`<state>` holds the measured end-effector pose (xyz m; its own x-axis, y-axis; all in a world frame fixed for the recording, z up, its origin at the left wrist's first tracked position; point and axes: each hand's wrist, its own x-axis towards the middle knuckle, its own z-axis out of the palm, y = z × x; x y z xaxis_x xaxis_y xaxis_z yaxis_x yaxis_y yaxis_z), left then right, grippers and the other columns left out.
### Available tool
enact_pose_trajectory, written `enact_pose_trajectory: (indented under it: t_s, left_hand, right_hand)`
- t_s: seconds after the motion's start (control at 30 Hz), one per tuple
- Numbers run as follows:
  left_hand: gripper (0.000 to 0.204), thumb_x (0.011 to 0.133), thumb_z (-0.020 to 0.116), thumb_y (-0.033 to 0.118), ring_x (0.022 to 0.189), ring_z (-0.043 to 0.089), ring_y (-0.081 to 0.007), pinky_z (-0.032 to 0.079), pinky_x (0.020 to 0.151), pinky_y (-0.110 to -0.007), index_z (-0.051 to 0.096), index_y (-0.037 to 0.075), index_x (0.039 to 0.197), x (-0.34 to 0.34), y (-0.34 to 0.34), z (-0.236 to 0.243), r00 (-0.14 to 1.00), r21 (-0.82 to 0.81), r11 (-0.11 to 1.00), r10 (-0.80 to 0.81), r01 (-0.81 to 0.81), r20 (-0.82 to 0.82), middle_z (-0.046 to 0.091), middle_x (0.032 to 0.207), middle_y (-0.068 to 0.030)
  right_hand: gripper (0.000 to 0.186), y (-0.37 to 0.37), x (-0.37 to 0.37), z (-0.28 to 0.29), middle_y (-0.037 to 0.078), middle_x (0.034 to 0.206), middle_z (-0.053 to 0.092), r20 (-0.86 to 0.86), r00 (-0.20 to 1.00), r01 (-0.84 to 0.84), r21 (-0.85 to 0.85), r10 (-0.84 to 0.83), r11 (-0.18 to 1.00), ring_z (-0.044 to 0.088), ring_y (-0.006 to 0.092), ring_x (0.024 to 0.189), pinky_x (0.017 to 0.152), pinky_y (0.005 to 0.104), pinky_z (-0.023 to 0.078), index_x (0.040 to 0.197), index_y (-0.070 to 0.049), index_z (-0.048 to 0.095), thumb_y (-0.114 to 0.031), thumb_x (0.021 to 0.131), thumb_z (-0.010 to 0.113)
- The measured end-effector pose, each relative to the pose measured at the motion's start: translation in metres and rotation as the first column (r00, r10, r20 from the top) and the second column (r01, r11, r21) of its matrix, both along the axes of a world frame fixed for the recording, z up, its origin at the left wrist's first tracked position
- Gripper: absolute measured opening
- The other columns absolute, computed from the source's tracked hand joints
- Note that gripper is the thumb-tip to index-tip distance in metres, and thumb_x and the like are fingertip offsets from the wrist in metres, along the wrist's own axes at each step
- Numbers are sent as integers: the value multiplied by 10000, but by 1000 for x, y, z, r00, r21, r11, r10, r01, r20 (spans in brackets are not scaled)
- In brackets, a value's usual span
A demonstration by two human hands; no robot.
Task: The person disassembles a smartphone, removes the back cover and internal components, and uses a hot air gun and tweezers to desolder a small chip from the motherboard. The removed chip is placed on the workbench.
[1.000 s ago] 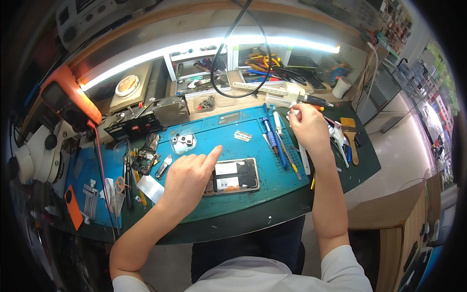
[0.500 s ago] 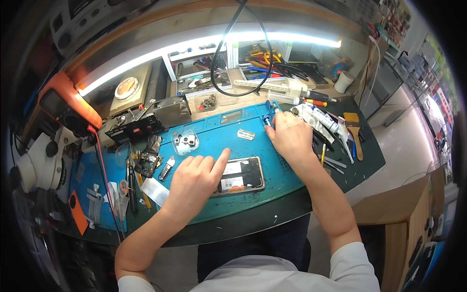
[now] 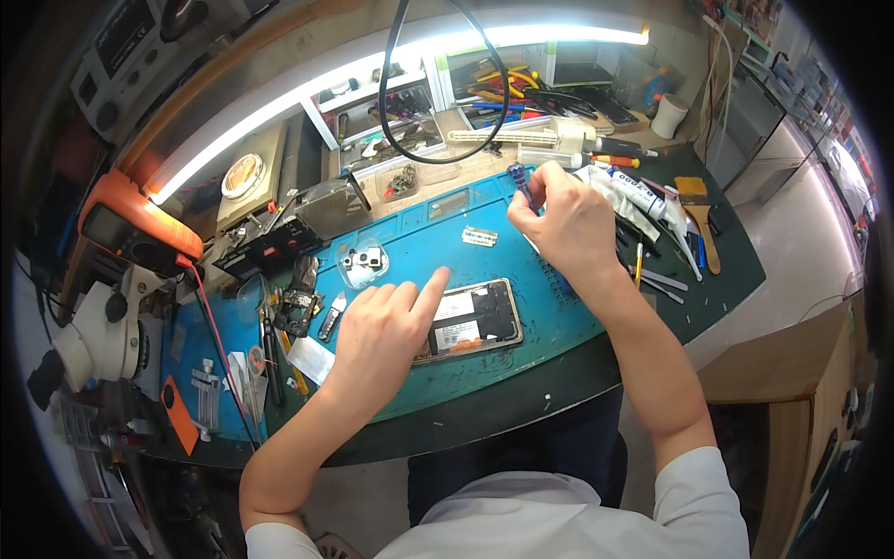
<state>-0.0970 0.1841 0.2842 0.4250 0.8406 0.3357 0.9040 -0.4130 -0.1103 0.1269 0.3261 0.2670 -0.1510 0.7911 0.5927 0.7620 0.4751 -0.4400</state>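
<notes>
My right hand [image 3: 563, 224] grips a blue screwdriver [image 3: 518, 175] near the back right of the teal mat [image 3: 419, 242]. My left hand [image 3: 382, 340] is at the left end of an opened phone [image 3: 470, 312], its index finger stretched out and the others bent; the thumb is hidden. Above the phone lie a small razor blade [image 3: 480, 237] and, further left, a clear dish of small parts [image 3: 363, 264]. A small cutter [image 3: 331, 317] and a white paper [image 3: 312, 359] lie left of my left hand.
An orange multimeter [image 3: 140, 219] and white microscope [image 3: 98, 335] stand at left. Tubes [image 3: 643, 200], tweezers and a brush [image 3: 698, 233] crowd the mat's right. A black cable loop [image 3: 391, 102] hangs above. Tool trays [image 3: 494, 84] line the back. A wooden cabinet [image 3: 764, 373] is at right.
My right hand has moved from among the tools at the right onto the blue screwdriver and gripped it. My left hand has stayed by the phone. The view has shifted slightly.
</notes>
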Motion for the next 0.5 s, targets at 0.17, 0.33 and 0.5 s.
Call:
enact_pose_trajectory:
  t_s: [0.17, 0.33, 0.5]
  left_hand:
    - [465, 864, 710, 47, 695, 627, -214, 508, 669, -363, 665, 86, 1325, 0, 1, -2, 1000, 16, 1000, 1, -2, 14, 558, 733, -38]
    - [451, 873, 709, 50, 698, 625, -211, 508, 671, -365, 668, 87, 1321, 1, 0, -3, 1000, 15, 1000, 10, -10, 3, 555, 732, -39]
    - [448, 878, 708, 51, 702, 620, -213, 506, 676, -366, 667, 84, 1323, 2, 0, -2, 1000, 8, 1000, 14, -14, 5, 551, 735, -40]
  right_hand:
    - [208, -4, -1, 4, 99, 700, 712, -30, 999, -32, -31, 31, 999, 724, 313, 642, 624, 422, 577, 843, -71, 650, -268, 855, 716]
    - [214, -6, 0, 6, 112, 710, 721, -36, 998, -48, -61, 46, 997, 734, 320, 668, 641, 426, 581, 860, -64, 665, -272, 859, 713]
    - [226, -7, 0, 8, 120, 721, 725, -39, 998, -58, -91, 54, 994, 736, 326, 685, 659, 435, 584, 864, -57, 670, -279, 868, 710]
